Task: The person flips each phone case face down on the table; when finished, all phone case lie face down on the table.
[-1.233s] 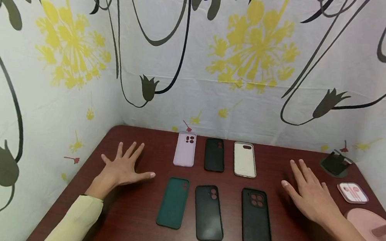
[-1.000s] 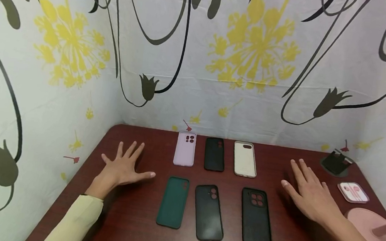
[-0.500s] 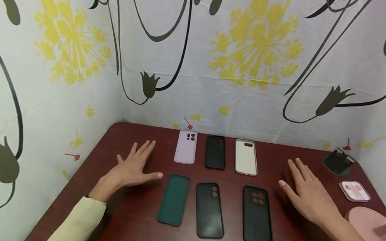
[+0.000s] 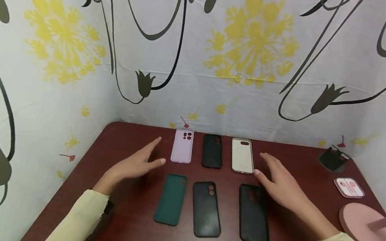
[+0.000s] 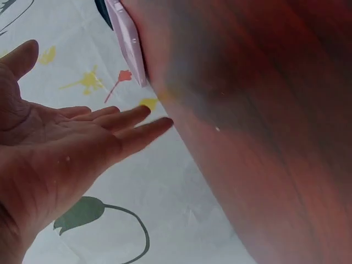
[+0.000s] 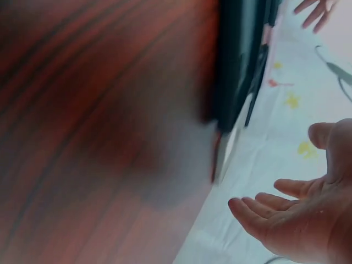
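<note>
Six phone cases lie in two rows on a dark red table (image 4: 124, 222). The far row holds a lilac case (image 4: 182, 146), a black case (image 4: 212, 150) and a cream case (image 4: 242, 156). The near row holds a green case (image 4: 171, 199), a black case (image 4: 206, 209) and a larger black case (image 4: 253, 214). My left hand (image 4: 136, 164) hovers open, left of the lilac and green cases, holding nothing. My right hand (image 4: 279, 185) hovers open over the top of the larger black case, beside the cream case. In the left wrist view the left hand (image 5: 60, 148) shows straight fingers near the lilac case (image 5: 127, 38).
A pink round stand base (image 4: 369, 228) with a pink arm sits at the near right. A small clear box of pink earphones (image 4: 349, 187) lies behind it. A black holder (image 4: 332, 158) stands at the far right corner. Patterned cloth walls close in the table's left and back.
Both hands lifted off the table and moved inward: the left toward the lilac and green cases, the right leftward over the larger black case.
</note>
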A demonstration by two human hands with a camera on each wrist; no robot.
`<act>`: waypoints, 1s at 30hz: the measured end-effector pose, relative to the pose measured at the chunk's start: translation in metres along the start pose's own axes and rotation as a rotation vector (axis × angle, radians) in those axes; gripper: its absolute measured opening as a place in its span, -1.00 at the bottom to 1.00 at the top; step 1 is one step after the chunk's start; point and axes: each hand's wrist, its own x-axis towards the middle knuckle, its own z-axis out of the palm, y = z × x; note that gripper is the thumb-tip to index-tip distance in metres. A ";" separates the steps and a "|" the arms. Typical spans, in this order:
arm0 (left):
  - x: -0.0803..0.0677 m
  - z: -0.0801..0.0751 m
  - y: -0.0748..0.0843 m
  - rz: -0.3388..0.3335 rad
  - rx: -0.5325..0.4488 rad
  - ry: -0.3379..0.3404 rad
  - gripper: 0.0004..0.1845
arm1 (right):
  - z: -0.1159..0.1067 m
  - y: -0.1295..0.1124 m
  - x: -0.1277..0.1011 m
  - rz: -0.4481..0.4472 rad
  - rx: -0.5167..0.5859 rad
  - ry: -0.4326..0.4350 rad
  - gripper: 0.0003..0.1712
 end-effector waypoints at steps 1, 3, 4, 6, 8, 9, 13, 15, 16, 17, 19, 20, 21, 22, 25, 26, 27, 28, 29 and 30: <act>0.002 -0.002 0.000 -0.006 -0.027 -0.009 0.02 | 0.002 -0.006 0.004 -0.007 0.016 0.002 -0.11; 0.007 -0.005 0.000 -0.012 -0.108 -0.028 -0.01 | 0.007 -0.016 0.013 -0.016 0.060 0.003 -0.13; 0.010 -0.007 0.000 -0.024 -0.170 -0.036 -0.05 | 0.010 -0.021 0.018 -0.018 0.083 0.004 -0.15; 0.016 -0.011 -0.002 -0.057 -0.300 -0.033 -0.11 | 0.016 -0.029 0.027 -0.025 0.126 -0.004 -0.17; 0.022 -0.016 -0.006 -0.097 -0.436 -0.008 -0.18 | 0.023 -0.038 0.038 -0.030 0.164 -0.022 -0.18; 0.025 -0.018 -0.007 -0.119 -0.496 0.009 -0.22 | 0.027 -0.043 0.043 -0.033 0.177 -0.037 -0.19; 0.034 -0.025 -0.013 -0.147 -0.636 0.024 -0.28 | 0.040 -0.063 0.061 -0.053 0.200 -0.094 -0.20; 0.039 -0.026 -0.014 -0.146 -0.671 0.003 -0.28 | 0.046 -0.073 0.069 -0.061 0.202 -0.108 -0.22; 0.041 -0.026 -0.015 -0.146 -0.685 -0.008 -0.27 | 0.049 -0.078 0.073 -0.065 0.207 -0.110 -0.24; 0.044 -0.027 -0.015 -0.153 -0.703 -0.016 -0.26 | 0.052 -0.081 0.076 -0.067 0.213 -0.110 -0.26; 0.049 -0.027 -0.015 -0.154 -0.732 -0.033 -0.24 | 0.057 -0.088 0.084 -0.066 0.235 -0.100 -0.31; 0.053 -0.028 -0.016 -0.156 -0.746 -0.036 -0.24 | 0.059 -0.091 0.088 -0.066 0.250 -0.093 -0.33; 0.056 -0.028 -0.017 -0.157 -0.765 -0.035 -0.24 | 0.061 -0.093 0.092 -0.068 0.269 -0.085 -0.36; 0.060 -0.029 -0.018 -0.158 -0.788 -0.036 -0.24 | 0.062 -0.095 0.096 -0.066 0.294 -0.080 -0.38; 0.073 -0.031 -0.021 -0.156 -0.837 -0.055 -0.23 | 0.066 -0.100 0.107 -0.030 0.407 -0.087 -0.42; 0.077 -0.032 -0.022 -0.162 -0.850 -0.062 -0.22 | 0.067 -0.102 0.110 -0.016 0.460 -0.097 -0.42; 0.080 -0.033 -0.022 -0.165 -0.858 -0.073 -0.22 | 0.068 -0.104 0.113 0.001 0.518 -0.113 -0.41; 0.084 -0.033 -0.023 -0.167 -0.858 -0.088 -0.22 | 0.070 -0.107 0.116 0.025 0.586 -0.132 -0.40; 0.087 -0.034 -0.023 -0.172 -0.856 -0.099 -0.22 | 0.071 -0.110 0.120 0.049 0.657 -0.153 -0.39; 0.090 -0.034 -0.023 -0.180 -0.856 -0.106 -0.22 | 0.072 -0.112 0.123 0.072 0.721 -0.175 -0.37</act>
